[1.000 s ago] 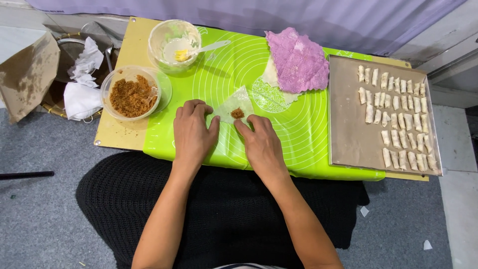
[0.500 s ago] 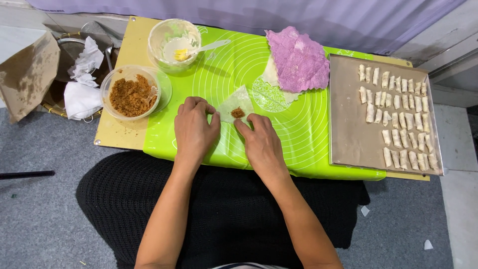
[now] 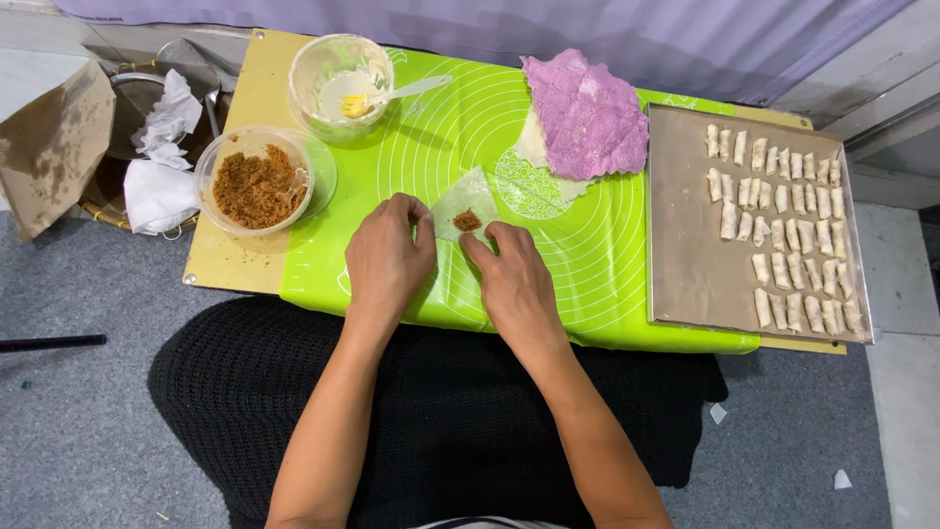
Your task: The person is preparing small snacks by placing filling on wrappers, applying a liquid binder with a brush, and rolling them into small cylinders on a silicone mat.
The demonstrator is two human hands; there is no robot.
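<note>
I see the left hand (image 3: pixel 389 260) and right hand (image 3: pixel 514 284) with fingertips pinched on the near edges of a thin wrapper (image 3: pixel 462 206) at mat (image 3: pixel 597 264) centre, a dab of brown filling (image 3: pixel 467 220) on it. Judgement: fold evenly, tuck snugly, avoid tearing. Filling bowl (image 3: pixel 257 181) left, paste bowl (image 3: pixel 338 83) far-left, purple cloth (image 3: pixel 586 116) far, tray of rolls (image 3: pixel 685 255) right; none obstructs.

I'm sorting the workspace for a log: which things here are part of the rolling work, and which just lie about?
In use: left hand and right hand on the wrapper with filling; crumb bowl; paste bowl; wrapper stack; tray of rolls.
Lying about: paper bag; crumpled tissues.
</note>
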